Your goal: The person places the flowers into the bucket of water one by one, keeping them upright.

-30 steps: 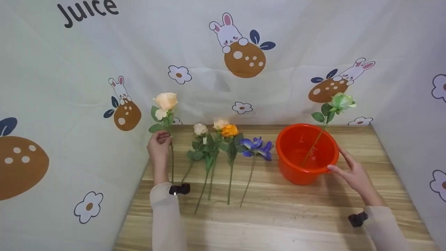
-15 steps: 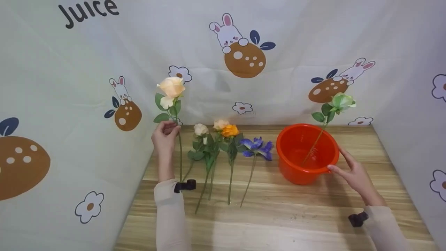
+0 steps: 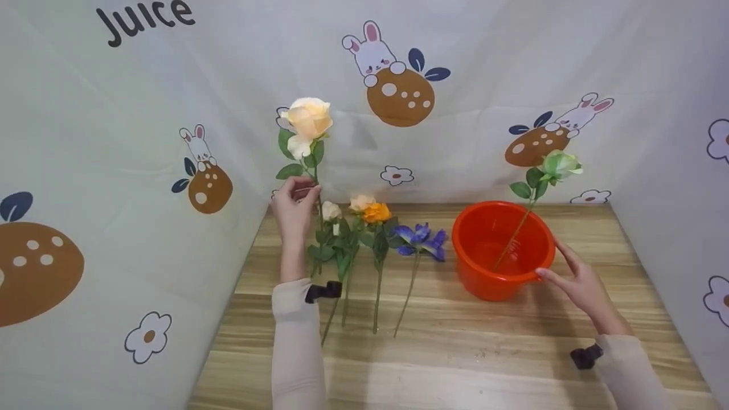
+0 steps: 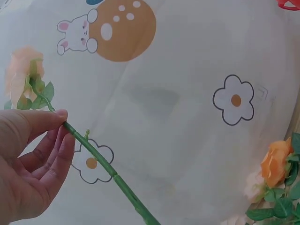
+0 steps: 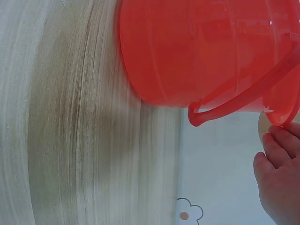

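Note:
Thumb and fingertips of my left hand (image 3: pixel 293 213) pinch the stem of a peach artificial rose (image 3: pixel 309 118), raised upright at the left with its bloom against the back cloth. The left wrist view shows the green stem (image 4: pixel 115 176) running down below the fingers. At the right, an orange-red bucket (image 3: pixel 488 287) stands on the table. A pale green rose (image 3: pixel 561 165) leans in it, bloom above the rim. My right hand (image 3: pixel 581 287) touches the bucket's right rim with fingers extended; in the right wrist view the fingertips (image 5: pixel 275 132) lie at the lip, near the handle (image 5: pixel 243 98).
Between hand and bucket several flowers lie on the wooden table (image 3: pixel 444 364): a whitish rose (image 3: pixel 330 210), a peach rose (image 3: pixel 361 202), an orange rose (image 3: pixel 376 212) and a purple-blue flower (image 3: pixel 421 236). A printed cloth (image 3: pixel 472 142) walls the back and sides.
My left hand has risen and moved right with the peach rose, from beside the left wall to above the whitish rose. The right hand and bucket have stayed in place.

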Demonstrator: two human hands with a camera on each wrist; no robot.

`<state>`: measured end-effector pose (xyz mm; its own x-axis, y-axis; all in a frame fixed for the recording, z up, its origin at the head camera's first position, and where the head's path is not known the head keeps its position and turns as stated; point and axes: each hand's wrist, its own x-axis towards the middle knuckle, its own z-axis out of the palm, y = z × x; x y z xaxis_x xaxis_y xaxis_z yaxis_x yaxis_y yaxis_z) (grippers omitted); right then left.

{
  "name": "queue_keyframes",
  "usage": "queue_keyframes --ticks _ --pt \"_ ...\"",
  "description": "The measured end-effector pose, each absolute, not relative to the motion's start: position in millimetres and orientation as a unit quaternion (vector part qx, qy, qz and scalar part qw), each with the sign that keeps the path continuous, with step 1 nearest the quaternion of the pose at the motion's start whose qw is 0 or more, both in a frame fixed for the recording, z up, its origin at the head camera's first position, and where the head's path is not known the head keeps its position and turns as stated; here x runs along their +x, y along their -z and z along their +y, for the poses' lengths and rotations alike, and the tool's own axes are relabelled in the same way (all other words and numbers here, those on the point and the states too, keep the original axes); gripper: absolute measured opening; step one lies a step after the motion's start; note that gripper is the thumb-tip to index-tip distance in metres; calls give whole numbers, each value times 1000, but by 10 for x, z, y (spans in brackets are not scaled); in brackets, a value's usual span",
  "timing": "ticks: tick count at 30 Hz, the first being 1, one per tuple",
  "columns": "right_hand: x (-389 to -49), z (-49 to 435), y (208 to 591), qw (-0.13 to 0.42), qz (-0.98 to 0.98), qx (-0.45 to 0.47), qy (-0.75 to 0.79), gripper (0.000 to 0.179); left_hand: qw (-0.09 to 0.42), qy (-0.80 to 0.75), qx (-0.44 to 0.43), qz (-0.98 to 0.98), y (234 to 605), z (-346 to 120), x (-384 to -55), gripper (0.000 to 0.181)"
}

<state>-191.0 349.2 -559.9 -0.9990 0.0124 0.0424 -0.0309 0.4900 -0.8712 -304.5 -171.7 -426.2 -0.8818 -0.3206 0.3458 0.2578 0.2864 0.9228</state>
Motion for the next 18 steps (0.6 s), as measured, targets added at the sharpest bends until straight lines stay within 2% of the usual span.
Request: queue_keyframes --ticks 18 --pt "-1910 3498 5604 22 -860 11 -510 87 206 631 -60 -745 3991 -1001 -3201 18"
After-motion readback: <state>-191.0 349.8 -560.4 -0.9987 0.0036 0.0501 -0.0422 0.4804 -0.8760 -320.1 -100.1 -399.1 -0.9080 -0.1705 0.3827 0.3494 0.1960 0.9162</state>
